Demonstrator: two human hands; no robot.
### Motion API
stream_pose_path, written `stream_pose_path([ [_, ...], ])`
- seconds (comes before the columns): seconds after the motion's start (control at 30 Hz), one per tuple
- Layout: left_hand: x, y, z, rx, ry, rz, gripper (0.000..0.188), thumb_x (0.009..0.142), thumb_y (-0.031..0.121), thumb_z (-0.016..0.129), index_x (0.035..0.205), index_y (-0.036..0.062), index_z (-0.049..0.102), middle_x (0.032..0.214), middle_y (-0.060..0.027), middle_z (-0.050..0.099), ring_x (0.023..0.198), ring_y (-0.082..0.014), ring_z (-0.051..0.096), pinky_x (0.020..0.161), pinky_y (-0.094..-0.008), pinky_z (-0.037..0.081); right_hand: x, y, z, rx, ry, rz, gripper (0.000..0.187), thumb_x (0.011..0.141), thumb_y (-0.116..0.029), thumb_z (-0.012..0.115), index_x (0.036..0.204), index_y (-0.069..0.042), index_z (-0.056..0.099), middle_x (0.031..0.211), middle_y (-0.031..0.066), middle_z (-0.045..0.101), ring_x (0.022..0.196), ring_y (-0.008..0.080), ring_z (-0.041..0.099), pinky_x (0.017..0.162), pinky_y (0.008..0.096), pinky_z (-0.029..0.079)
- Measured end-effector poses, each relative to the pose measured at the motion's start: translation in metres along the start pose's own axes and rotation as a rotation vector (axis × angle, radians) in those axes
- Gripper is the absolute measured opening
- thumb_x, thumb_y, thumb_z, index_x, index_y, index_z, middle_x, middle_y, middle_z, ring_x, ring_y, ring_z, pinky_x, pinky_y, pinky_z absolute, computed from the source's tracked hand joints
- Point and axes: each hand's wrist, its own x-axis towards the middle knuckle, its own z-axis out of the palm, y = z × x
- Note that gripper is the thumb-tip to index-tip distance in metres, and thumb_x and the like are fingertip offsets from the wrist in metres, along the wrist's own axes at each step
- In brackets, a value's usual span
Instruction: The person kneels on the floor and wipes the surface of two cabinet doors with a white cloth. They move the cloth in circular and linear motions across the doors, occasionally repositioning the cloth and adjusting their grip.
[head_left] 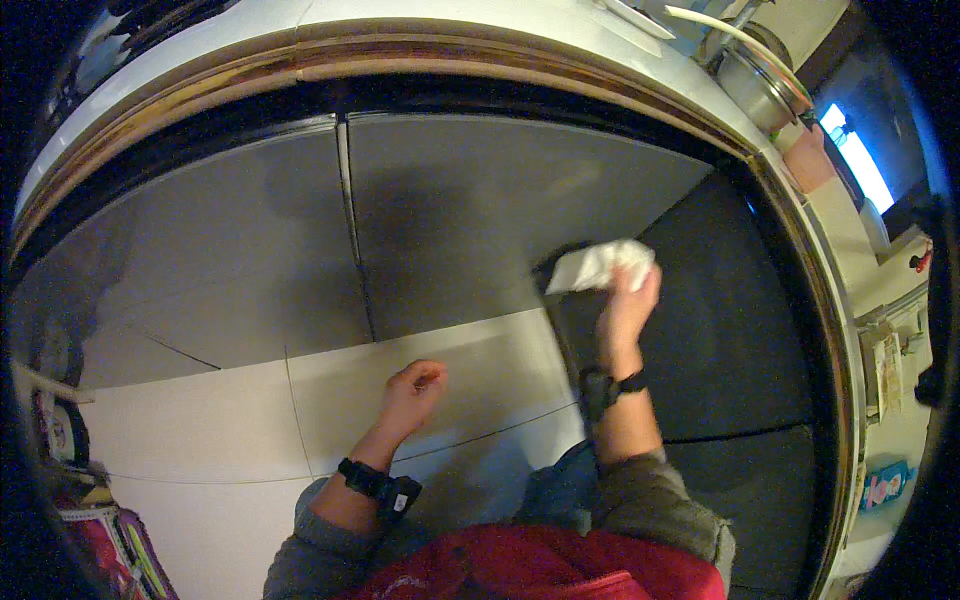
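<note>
White cloth (583,271) at the edge of the black cabinet front (725,330) — its long axis roughly crosswise, extending left from the fingers of the nearer right hand (628,295), which are clamped on it; contact with the panel cannot be told. Right forearm reaches forward; left hand (411,392) — fingers curled together, visibly empty — hangs above pale floor tiles (490,365).
</note>
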Motion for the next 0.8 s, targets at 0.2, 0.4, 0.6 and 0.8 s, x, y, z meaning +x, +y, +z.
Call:
stream_pose_path([
  [0.2, -0.006, 0.014, -0.007, 0.100, -0.007, 0.018, 0.017, 0.086, 0.017, 0.063, 0.100, 0.0053, 0.064, 0.091, -0.0067, 0.068, 0.083, -0.0136, 0.064, 0.073, -0.0276, 0.051, 0.130, -0.014, -0.012, 0.130, 0.128, 0.015, 0.022, 0.086, -0.007, 0.060, 0.106, -0.002, 0.053, 0.095, 0.0063, 0.061, 0.075, 0.0136, 0.059, 0.061, 0.0267, 0.049],
  [0.4, -0.007, 0.010, -0.012, 0.158, -0.003, -0.022, 0.019, 0.086, 0.018, 0.064, 0.100, 0.0055, 0.063, 0.094, -0.0088, 0.068, 0.085, -0.0186, 0.065, 0.075, -0.0310, 0.052, 0.112, -0.012, 0.012, 0.640, 0.003, 0.017, 0.034, 0.093, -0.023, 0.052, 0.119, -0.002, 0.048, 0.110, 0.0094, 0.056, 0.095, 0.0184, 0.056, 0.080, 0.0300, 0.049],
  [0.6, -0.004, -0.008, -0.008, 0.124, -0.029, 0.007, 0.019, 0.085, 0.017, 0.063, 0.101, 0.0063, 0.062, 0.094, -0.0105, 0.068, 0.086, -0.0200, 0.066, 0.075, -0.0317, 0.052, 0.098, -0.029, 0.033, 0.411, 0.028, -0.077, 0.040, 0.100, -0.039, 0.035, 0.105, -0.004, 0.054, 0.102, 0.0060, 0.058, 0.093, 0.0185, 0.055, 0.086, 0.0342, 0.046],
  [0.8, 0.001, -0.013, -0.004, 0.144, -0.035, 0.019, 0.020, 0.085, 0.016, 0.063, 0.102, 0.0063, 0.062, 0.093, -0.0117, 0.068, 0.084, -0.0215, 0.066, 0.075, -0.0320, 0.053, 0.046, -0.099, 0.105, 0.284, 0.065, -0.272, 0.018, 0.086, 0.000, 0.058, 0.104, 0.001, 0.062, 0.109, 0.0097, 0.048, 0.085, 0.0165, 0.057, 0.066, 0.0275, 0.056],
])
